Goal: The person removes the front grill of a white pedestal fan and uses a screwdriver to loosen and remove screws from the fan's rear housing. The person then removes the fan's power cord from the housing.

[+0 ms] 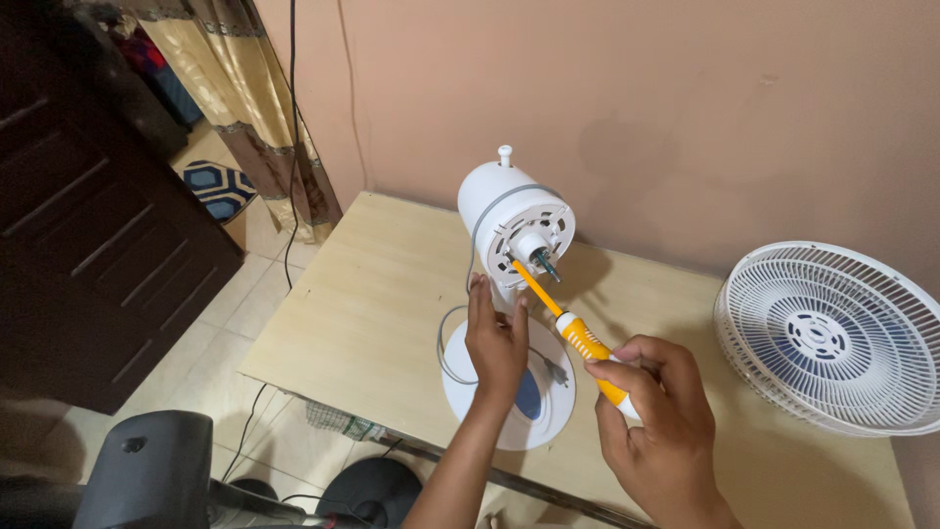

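Note:
A white fan motor housing stands on a round white base on a pale wooden table, its front face bare and the shaft showing. My left hand grips the fan's neck just below the housing. My right hand holds an orange and white screwdriver, whose tip touches the front face of the housing beside the shaft.
A white fan grille with the blades behind it leans against the wall at the right. A grey cord with a plug loops over the base. A dark door, a curtain and a black chair are at the left, beside a tiled floor.

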